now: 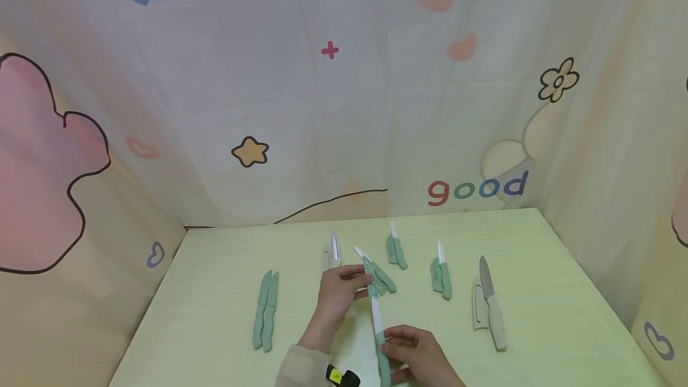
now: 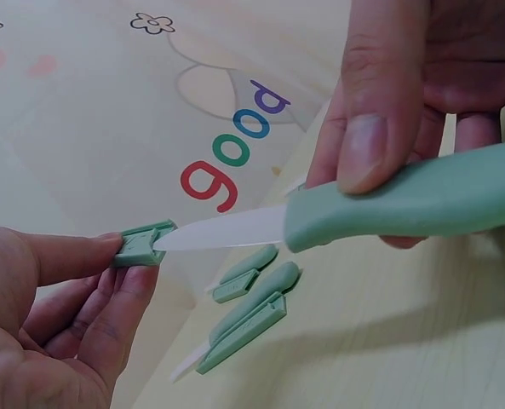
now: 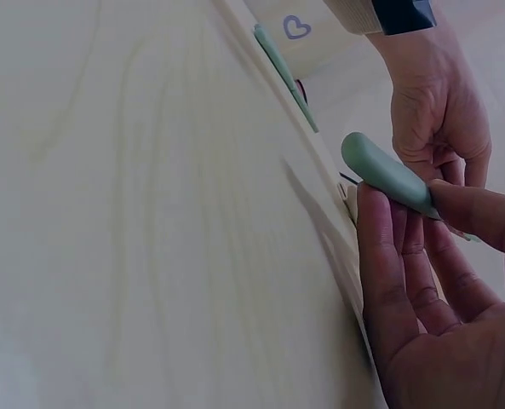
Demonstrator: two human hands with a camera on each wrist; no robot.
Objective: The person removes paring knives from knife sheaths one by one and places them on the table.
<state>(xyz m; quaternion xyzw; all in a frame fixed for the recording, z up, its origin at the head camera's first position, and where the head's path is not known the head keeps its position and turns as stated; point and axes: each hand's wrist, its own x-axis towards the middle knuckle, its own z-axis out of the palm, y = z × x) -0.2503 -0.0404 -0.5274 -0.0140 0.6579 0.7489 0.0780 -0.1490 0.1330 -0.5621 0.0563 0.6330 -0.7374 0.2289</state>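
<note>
My left hand (image 1: 335, 296) pinches a small green blade sheath (image 2: 145, 245) between thumb and fingers. My right hand (image 1: 418, 352) holds a knife (image 2: 405, 198) by its green handle, the thumb along its side. The knife's white blade (image 2: 226, 230) points at the sheath, its tip right at the sheath's opening in the left wrist view. Both are held up over the table. Just behind them on the table lies another white-bladed green knife (image 1: 386, 279) with its sheath beside it, partly covered by the held sheath in the head view.
Two slim green knives (image 1: 264, 315) lie side by side at left. Green knives with sheaths alongside lie at the back (image 1: 399, 254) and right (image 1: 445, 279). A beige-handled knife (image 1: 496, 321) and its sheath (image 1: 479, 306) lie far right. A metal-bladed knife (image 1: 335, 248) is partly hidden behind my left hand.
</note>
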